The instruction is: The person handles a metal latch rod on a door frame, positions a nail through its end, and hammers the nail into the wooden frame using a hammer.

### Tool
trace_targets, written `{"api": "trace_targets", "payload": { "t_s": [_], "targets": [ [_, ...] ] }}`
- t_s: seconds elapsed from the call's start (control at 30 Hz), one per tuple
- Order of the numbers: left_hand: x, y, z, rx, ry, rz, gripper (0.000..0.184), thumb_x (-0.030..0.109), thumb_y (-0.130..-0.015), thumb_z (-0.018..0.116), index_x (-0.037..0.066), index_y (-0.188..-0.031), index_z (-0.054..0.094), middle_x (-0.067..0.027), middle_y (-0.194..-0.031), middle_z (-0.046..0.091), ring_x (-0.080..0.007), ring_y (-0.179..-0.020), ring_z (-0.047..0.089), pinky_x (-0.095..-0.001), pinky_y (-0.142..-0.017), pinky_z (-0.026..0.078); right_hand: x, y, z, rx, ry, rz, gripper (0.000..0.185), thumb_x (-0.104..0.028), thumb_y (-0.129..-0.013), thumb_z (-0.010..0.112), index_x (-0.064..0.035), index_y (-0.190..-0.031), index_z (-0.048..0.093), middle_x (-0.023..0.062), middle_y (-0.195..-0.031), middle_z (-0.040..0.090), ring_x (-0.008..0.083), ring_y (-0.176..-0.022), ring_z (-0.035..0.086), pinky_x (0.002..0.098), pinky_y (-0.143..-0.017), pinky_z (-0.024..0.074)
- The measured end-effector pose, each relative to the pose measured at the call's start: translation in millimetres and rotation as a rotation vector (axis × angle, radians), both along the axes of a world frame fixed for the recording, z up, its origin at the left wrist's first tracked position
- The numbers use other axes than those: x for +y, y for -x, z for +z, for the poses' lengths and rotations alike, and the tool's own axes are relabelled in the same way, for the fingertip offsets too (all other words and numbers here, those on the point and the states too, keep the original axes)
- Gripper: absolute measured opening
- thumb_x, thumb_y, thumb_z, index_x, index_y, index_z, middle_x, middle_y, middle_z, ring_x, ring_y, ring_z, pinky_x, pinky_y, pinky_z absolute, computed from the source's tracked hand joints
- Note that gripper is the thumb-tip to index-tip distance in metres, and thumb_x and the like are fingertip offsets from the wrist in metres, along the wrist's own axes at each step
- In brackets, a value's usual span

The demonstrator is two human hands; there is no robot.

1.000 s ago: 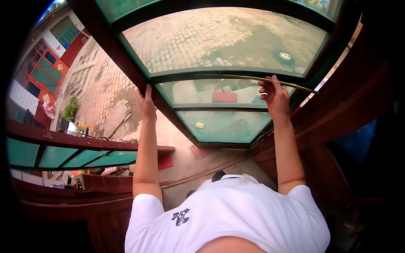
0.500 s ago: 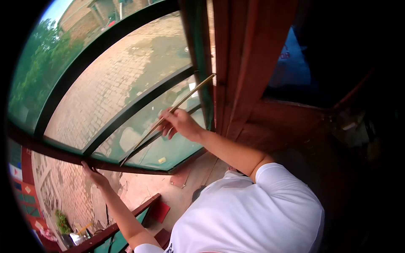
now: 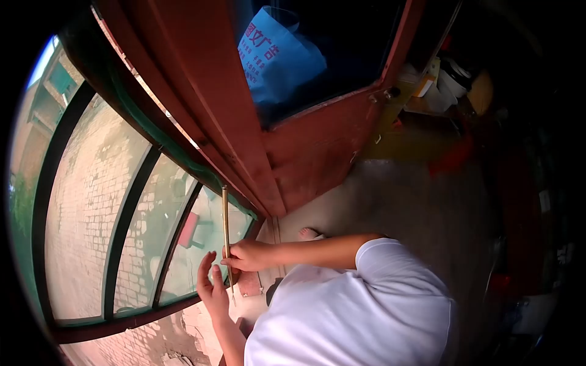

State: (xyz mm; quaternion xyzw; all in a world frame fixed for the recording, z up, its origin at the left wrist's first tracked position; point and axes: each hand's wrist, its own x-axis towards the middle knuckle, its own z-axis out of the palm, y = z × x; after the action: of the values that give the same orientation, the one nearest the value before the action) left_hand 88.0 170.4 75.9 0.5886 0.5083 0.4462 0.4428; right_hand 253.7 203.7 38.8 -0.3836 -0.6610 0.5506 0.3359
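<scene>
Four large characters, 图文广告, can be read in pink-red on one blue bag (image 3: pixel 278 58), well above the fingers in the view; the smaller printing beneath them is too small to read surely. Two bare hands show. The right hand (image 3: pixel 249 255) has its thumb and fingers closed around one slender brass-coloured rod (image 3: pixel 226 222), gripping it below its middle, so that the longer part stands above the fingers and a thin tip points down below them. The left hand (image 3: pixel 213 291) is released, its fingers spread and raised just beside the rod; whether a fingertip touches it, I cannot tell. Left of both hands' fingers, three dark bars (image 3: pixel 124 244) cross one glazed frame (image 3: pixel 116 326), and one red seat (image 3: pixel 188 230) shows through its glass. One red door (image 3: pixel 317 146) stands above and right of the right fingers, and one bare foot (image 3: pixel 309 233) is farther right of them.
</scene>
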Motion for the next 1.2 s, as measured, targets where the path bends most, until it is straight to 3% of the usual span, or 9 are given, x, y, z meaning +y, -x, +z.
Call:
{"api": "trace_targets", "payload": {
  "t_s": [0.07, 0.27, 0.4, 0.57, 0.63, 0.73, 0.9, 1.1, 1.2],
  "targets": [
    [1.5, -30.0, -11.4, -0.091, 0.132, -0.086, 0.031, 0.012, -0.093, 0.053, -0.004, -0.12, 0.054, -0.0121, -0.115, 0.06, -0.0162, -0.106, 0.055, -0.0277, -0.091, 0.043, -18.5, -8.9, -6.2, -0.094, -0.103, -0.109, 0.026, -0.025, -0.091, 0.053, 0.0, -0.084, 0.059, 0.0201, -0.073, 0.062, 0.0356, -0.069, 0.062, 0.0411, -0.062, 0.0465],
    [8.5, -99.9, -39.5, -0.041, 0.264, -0.234, 0.023, 0.015, -0.095, 0.053, -0.004, -0.107, 0.06, -0.0025, -0.089, 0.062, -0.006, -0.078, 0.054, -0.0184, -0.07, 0.044, -42.9, -69.7, -32.4, -0.115, -0.007, -0.093, 0.019, -0.016, -0.083, 0.058, 0.0027, -0.078, 0.061, 0.0206, -0.073, 0.062, 0.034, -0.066, 0.061, 0.0418, -0.062, 0.046],
    [11.7, -143.8, -61.1, -0.008, 0.227, -0.292, 0.02, 0.015, -0.096, 0.051, -0.003, -0.101, 0.057, -0.0022, -0.08, 0.058, -0.0073, -0.073, 0.051, -0.0207, -0.068, 0.043, -59.3, -165.5, -74.1, -0.284, 0.182, -0.076, 0.037, -0.03, -0.086, 0.061, -0.0009, -0.107, 0.057, 0.0152, -0.091, 0.067, 0.0284, -0.082, 0.066, 0.0355, -0.073, 0.0498],
    [18.7, -180.8, -87.1, 0.207, 0.305, -0.405, 0.019, 0.014, -0.096, 0.048, -0.003, -0.1, 0.055, -0.0034, -0.077, 0.055, -0.0125, -0.075, 0.053, -0.0247, -0.068, 0.043, -157.4, -355.8, -243.8, -0.354, 0.47, -1.032, 0.014, -0.015, -0.087, 0.056, -0.0035, -0.095, 0.057, 0.0047, -0.08, 0.061, 0.0125, -0.071, 0.059, 0.027, -0.061, 0.0489],
    [19.4, -206.3, -79.7, 0.377, 0.231, -0.491, 0.017, 0.012, -0.094, 0.051, -0.003, -0.1, 0.057, -0.0082, -0.078, 0.057, -0.0145, -0.073, 0.054, -0.0266, -0.066, 0.044, -232.7, -435.7, -287.7, -0.15, 0.829, -1.277, 0.012, -0.014, -0.086, 0.056, -0.0064, -0.095, 0.057, 0.0054, -0.079, 0.061, 0.0113, -0.064, 0.056, 0.0263, -0.053, 0.0464],
    [27.1, -209.1, -82.0, 0.569, 0.232, -0.639, 0.017, 0.009, -0.092, 0.052, -0.003, -0.1, 0.059, -0.013, -0.081, 0.06, -0.0184, -0.071, 0.056, -0.0293, -0.064, 0.045, -335.8, -440.9, -309.9, 0.818, 0.904, -1.977, 0.014, -0.019, -0.087, 0.057, -0.0075, -0.095, 0.057, 0.0075, -0.081, 0.063, 0.0172, -0.065, 0.061, 0.0299, -0.054, 0.052],
    [20.4, -193.8, -101.2, 0.595, 0.121, -0.783, 0.016, 0.007, -0.09, 0.053, -0.004, -0.099, 0.06, -0.0163, -0.082, 0.062, -0.0249, -0.069, 0.058, -0.0326, -0.064, 0.047, -477.1, -326.6, -381.0, 0.567, 1.084, -1.959, 0.016, -0.02, -0.087, 0.055, -0.007, -0.095, 0.058, 0.009, -0.09, 0.065, 0.0197, -0.069, 0.062, 0.032, -0.063, 0.0532],
    [-22.9, -128.9, -133.5, 0.553, 0.184, -0.657, 0.023, 0.018, -0.094, 0.049, -0.001, -0.099, 0.06, -0.0111, -0.077, 0.061, -0.0177, -0.067, 0.057, -0.03, -0.062, 0.045, -506.8, -147.5, -339.9, 0.49, 1.568, -1.458, 0.025, -0.027, -0.087, 0.056, -0.0084, -0.103, 0.054, 0.0089, -0.088, 0.064, 0.0227, -0.071, 0.062, 0.0371, -0.063, 0.0505],
    [-60.8, -94.7, -149.8, 0.463, 0.349, -0.616, 0.023, 0.018, -0.095, 0.048, -0.001, -0.099, 0.059, -0.007, -0.077, 0.061, -0.0131, -0.064, 0.052, -0.027, -0.061, 0.043, -581.6, -77.6, -394.2, 0.658, 1.483, -1.363, 0.03, -0.031, -0.087, 0.056, -0.0069, -0.104, 0.055, 0.0093, -0.089, 0.064, 0.0231, -0.072, 0.061, 0.0378, -0.064, 0.0498]
  ]
}}
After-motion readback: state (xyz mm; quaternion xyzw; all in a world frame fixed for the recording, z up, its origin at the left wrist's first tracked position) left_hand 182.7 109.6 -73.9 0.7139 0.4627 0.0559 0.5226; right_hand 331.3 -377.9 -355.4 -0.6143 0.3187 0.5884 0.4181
